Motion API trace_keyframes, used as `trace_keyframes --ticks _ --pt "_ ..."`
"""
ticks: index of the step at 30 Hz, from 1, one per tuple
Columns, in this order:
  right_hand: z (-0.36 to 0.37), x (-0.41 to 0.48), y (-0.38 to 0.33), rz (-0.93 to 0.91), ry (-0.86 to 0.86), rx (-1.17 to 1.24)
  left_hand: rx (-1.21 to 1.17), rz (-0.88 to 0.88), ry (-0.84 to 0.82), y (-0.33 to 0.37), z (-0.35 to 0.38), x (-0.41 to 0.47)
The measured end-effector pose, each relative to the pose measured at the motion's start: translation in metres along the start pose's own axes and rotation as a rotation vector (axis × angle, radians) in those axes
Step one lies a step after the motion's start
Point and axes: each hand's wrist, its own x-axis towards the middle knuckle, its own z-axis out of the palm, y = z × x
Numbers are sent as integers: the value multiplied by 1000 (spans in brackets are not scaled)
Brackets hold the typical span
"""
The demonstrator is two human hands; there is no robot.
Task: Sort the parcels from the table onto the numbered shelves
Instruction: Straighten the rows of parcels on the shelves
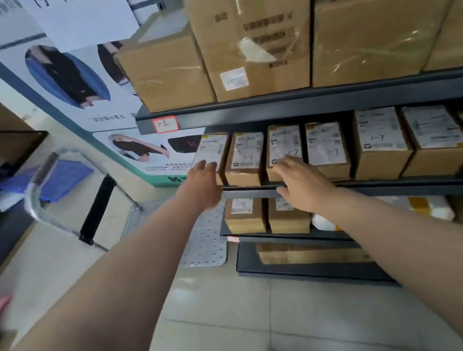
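Item: my left hand (pixel 201 186). The fingers (pixel 205 165) are straight and close together, laid flat against the first small brown cardboard parcel (pixel 217 150) at the left end of the middle shelf (pixel 400 183). They pinch nothing.

Item: my right hand (pixel 306 188). Its fingers are loosely spread and rest on the front of the third parcel (pixel 284 142) and on the shelf's lip. They hold nothing.

Middle shelf, dark grey painted metal: seven small oblong parcels in view, side by side in one row. Each is matt cardboard topped with a glossy white printed label, and several labels carry a handwritten mark. The seventh is cut off by the right edge.

Upper shelf (pixel 303 105), same metal: four large cardboard cartons (pixel 254 35), smooth-sided and bound in shiny clear tape. One red-bordered tag (pixel 165 124) sits on its front edge.

Lower shelf (pixel 275 235): two small brown boxes (pixel 244 217), then soft white padded bags (pixel 435 204), count unclear.

Floor: pale glossy tiles (pixel 213 323).
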Motion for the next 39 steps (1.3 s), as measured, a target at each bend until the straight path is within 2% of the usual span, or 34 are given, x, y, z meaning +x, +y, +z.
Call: trace_keyframes --ticks 4,9,14,21,25,29,34,39 --pt "17 41 -37 -2 31 45 20 34 -58 -45 -8 36" --pt "34 77 -57 2 -37 -97 -33 133 -138 -65 3 64" --pt "41 90 -65 64 -40 -83 -137 170 -60 -73 27 73" --pt "49 99 -74 41 -57 -26 -146 140 -73 -74 19 70" --pt "45 88 -56 -16 41 -35 -69 144 -28 -53 12 67" --pt "31 56 -9 75 121 -97 -68 265 52 -7 12 67" --pt "11 23 65 308 2 -147 -4 401 -26 58 25 80" --pt "6 20 83 315 -135 -182 172 490 -126 94 37 81"
